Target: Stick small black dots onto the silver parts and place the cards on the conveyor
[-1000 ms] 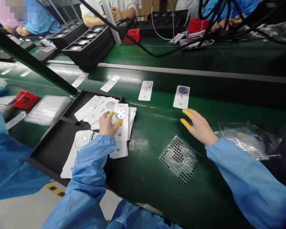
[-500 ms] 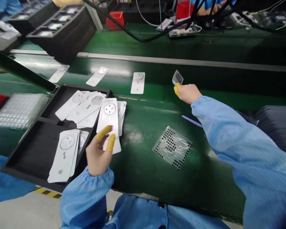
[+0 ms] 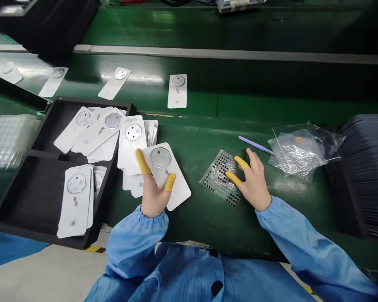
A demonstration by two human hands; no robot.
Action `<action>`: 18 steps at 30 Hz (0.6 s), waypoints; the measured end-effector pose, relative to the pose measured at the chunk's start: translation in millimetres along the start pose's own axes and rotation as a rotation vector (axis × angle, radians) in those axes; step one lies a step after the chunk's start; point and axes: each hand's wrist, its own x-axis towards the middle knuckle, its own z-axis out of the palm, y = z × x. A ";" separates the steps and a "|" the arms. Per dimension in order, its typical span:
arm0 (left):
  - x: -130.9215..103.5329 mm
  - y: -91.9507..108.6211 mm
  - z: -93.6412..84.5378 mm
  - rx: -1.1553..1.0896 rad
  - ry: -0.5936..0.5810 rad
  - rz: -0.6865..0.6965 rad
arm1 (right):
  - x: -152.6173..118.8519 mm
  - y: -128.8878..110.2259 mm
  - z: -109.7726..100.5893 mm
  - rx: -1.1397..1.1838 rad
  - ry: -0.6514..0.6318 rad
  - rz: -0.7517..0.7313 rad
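My left hand (image 3: 154, 188), with yellow finger cots on thumb and index finger, has hold of a white rectangular panel (image 3: 179, 188) bearing a silver octagonal disc. Its thumb lies over the panel's face; the other fingers are partly hidden. Beside it, a stack of similar panels (image 3: 130, 147) rests against the black tray's edge. My right hand (image 3: 252, 180), also in yellow cots, is over the right side of a clear sheet of small black dots (image 3: 219, 176). Its fingers are apart, and nothing shows between them; whether they touch the sheet I cannot tell.
A two-compartment black tray (image 3: 25, 197) holds more white panels (image 3: 75, 201). Several panels lie along the belt behind, one panel (image 3: 177, 91) nearest the middle. Purple tweezers (image 3: 255, 144) reach to crumpled clear film (image 3: 297, 153). Dark stacked trays (image 3: 368, 167) stand at right.
My right hand has come down from the belt to the dotted sheet, without the small translucent piece it held. My left hand has moved right, with a panel off the stack. The view tilts lower.
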 end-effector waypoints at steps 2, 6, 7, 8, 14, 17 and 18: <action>0.9 -0.4 1.3 0.059 -0.122 -0.015 | 5.1 9.7 1.9 0.128 -0.047 0.016; -3.2 9.1 28.6 -0.014 -0.361 -0.134 | 20.7 3.1 -15.6 0.544 -0.270 0.053; -4.3 11.0 37.1 -0.032 -0.410 -0.146 | 25.3 0.7 -21.4 0.616 -0.333 0.064; -5.0 12.3 44.8 -0.041 -0.451 -0.146 | 29.9 -0.7 -26.6 0.665 -0.387 0.070; -3.1 12.2 62.3 -0.054 -0.498 -0.078 | 55.4 9.6 -39.4 0.794 -0.666 0.064; -3.9 15.1 63.8 -0.154 -0.584 -0.121 | 65.3 16.6 -36.0 0.881 -0.742 0.098; -4.8 16.1 65.4 -0.195 -0.609 -0.150 | 67.7 17.8 -33.9 0.902 -0.749 0.118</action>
